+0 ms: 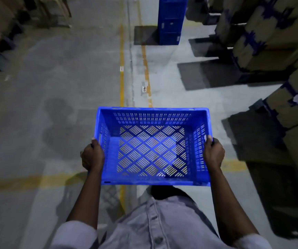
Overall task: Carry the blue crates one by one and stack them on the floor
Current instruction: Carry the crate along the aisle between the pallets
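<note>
An empty blue slotted crate point(151, 115) hangs level in front of my body, above the floor. My left hand point(92, 155) grips its left side wall at the handle slot. On the opposite wall my right hand point(213, 152) grips the rim, fingers curled over the edge. Far ahead, a tall stack of blue crates point(171, 20) stands on the floor beside the yellow line; its top is cut off by the frame.
Yellow floor lines point(121, 78) run ahead down the grey concrete aisle, with a small label point(144, 89) between them. Strapped cardboard boxes on pallets point(274, 51) line the right side. More boxes and a wooden frame point(6, 24) stand at the far left.
</note>
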Demonstrator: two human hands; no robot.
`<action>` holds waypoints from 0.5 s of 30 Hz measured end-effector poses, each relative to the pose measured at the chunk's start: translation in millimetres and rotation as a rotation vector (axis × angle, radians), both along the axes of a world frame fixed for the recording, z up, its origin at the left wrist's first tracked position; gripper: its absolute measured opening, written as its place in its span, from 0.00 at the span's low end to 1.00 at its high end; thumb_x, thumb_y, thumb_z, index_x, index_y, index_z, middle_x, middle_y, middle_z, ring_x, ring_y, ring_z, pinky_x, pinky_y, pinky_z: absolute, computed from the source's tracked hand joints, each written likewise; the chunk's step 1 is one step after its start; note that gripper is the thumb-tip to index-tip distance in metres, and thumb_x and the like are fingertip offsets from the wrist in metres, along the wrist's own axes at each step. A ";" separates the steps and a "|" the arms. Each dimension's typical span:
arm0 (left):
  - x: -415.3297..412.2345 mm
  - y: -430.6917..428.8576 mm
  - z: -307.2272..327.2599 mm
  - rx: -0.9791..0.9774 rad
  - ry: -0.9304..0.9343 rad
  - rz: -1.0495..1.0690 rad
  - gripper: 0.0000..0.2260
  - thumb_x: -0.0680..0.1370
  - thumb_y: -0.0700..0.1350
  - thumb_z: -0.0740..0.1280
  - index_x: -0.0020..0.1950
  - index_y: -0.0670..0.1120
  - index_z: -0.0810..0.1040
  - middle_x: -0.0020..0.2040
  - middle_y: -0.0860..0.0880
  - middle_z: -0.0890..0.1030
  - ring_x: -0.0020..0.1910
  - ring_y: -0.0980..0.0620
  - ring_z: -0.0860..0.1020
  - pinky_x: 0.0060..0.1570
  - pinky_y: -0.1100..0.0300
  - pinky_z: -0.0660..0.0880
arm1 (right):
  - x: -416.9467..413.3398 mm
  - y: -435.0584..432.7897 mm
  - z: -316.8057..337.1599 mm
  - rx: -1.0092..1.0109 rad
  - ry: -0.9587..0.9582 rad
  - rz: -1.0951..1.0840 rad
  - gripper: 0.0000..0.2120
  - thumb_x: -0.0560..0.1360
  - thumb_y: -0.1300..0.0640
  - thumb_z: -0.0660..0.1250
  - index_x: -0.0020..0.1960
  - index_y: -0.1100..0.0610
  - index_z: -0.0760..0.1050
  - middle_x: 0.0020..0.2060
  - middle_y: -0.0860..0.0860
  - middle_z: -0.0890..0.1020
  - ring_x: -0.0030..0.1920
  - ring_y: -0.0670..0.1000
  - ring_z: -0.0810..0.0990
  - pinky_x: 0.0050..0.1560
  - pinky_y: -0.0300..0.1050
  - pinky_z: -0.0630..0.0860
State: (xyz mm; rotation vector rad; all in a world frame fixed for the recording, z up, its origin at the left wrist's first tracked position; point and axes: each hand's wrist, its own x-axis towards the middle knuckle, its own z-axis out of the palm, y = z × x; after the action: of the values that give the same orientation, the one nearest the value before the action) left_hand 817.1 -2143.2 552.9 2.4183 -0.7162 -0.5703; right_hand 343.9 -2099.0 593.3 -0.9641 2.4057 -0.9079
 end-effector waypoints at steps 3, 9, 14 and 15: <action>-28.6 -85.0 12.0 -0.045 0.014 0.008 0.40 0.83 0.74 0.51 0.59 0.46 0.91 0.56 0.38 0.88 0.59 0.34 0.85 0.60 0.41 0.82 | -19.1 -83.8 9.4 0.001 -0.023 -0.017 0.27 0.89 0.39 0.55 0.61 0.61 0.81 0.53 0.64 0.87 0.53 0.68 0.84 0.53 0.59 0.80; -67.4 -231.9 26.9 -0.038 0.011 -0.031 0.39 0.84 0.73 0.51 0.59 0.45 0.90 0.57 0.36 0.88 0.60 0.33 0.85 0.61 0.40 0.81 | -57.3 -230.5 32.3 -0.003 -0.011 -0.008 0.28 0.89 0.39 0.55 0.60 0.61 0.81 0.53 0.63 0.87 0.52 0.67 0.85 0.51 0.57 0.79; -89.6 -373.6 3.7 -0.002 0.018 -0.060 0.41 0.82 0.75 0.48 0.63 0.48 0.90 0.59 0.37 0.87 0.61 0.32 0.84 0.62 0.39 0.81 | -81.0 -358.3 16.5 -0.003 -0.026 -0.046 0.31 0.87 0.33 0.52 0.58 0.57 0.81 0.50 0.60 0.87 0.51 0.66 0.85 0.51 0.58 0.82; -93.9 -407.8 -0.5 0.005 0.024 -0.070 0.41 0.82 0.75 0.48 0.63 0.48 0.90 0.60 0.36 0.87 0.61 0.32 0.84 0.62 0.39 0.81 | -84.0 -388.3 13.6 0.001 -0.028 -0.052 0.31 0.87 0.33 0.53 0.58 0.58 0.81 0.51 0.60 0.87 0.51 0.66 0.85 0.51 0.57 0.81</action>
State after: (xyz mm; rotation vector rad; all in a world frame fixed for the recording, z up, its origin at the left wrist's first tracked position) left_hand 723.2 -2551.0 552.4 2.3946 -0.7923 -0.6292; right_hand 259.8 -2487.3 606.9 -0.8867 2.4180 -0.9315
